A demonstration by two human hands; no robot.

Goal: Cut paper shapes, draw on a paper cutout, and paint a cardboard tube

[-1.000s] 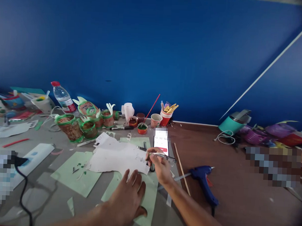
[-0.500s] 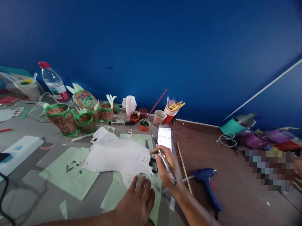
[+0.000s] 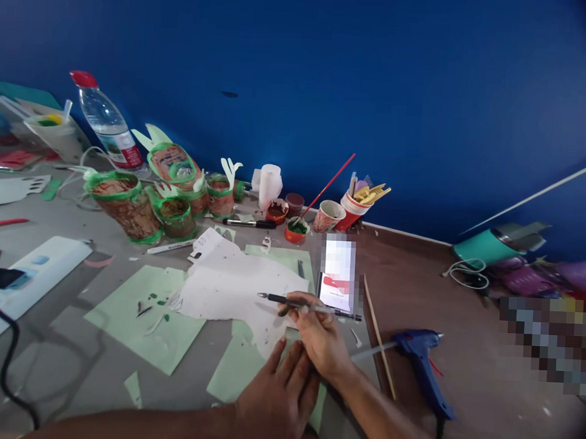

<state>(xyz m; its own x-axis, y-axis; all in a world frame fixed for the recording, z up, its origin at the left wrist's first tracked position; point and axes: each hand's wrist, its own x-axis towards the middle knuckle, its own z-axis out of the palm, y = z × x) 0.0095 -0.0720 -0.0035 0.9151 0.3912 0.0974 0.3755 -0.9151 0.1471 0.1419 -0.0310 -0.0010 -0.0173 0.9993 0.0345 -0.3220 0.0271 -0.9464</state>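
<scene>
A clear pen with a black grip (image 3: 294, 302) is pinched in my right hand (image 3: 320, 334), its tip pointing left above a cut white paper shape (image 3: 244, 279). My left hand (image 3: 283, 390) lies flat with fingers stretched, its fingertips at the lower lobe of the white paper. Under the shape are pale green sheets (image 3: 228, 372). Just beyond my right hand rests a phone (image 3: 338, 273) with its screen lit, partly pixelated.
A blue glue gun (image 3: 425, 367) and a wooden stick (image 3: 379, 340) lie to the right. Brown-and-green decorated jars (image 3: 123, 205), a water bottle (image 3: 105, 124), paint pots (image 3: 297, 229) and paper cups (image 3: 329, 216) line the back. A black cable (image 3: 12, 356) runs at the left.
My right hand has drawn back from the phone, and the pen has swung to point left over the white paper. The phone's screen has changed from a timer. The view has shifted slightly.
</scene>
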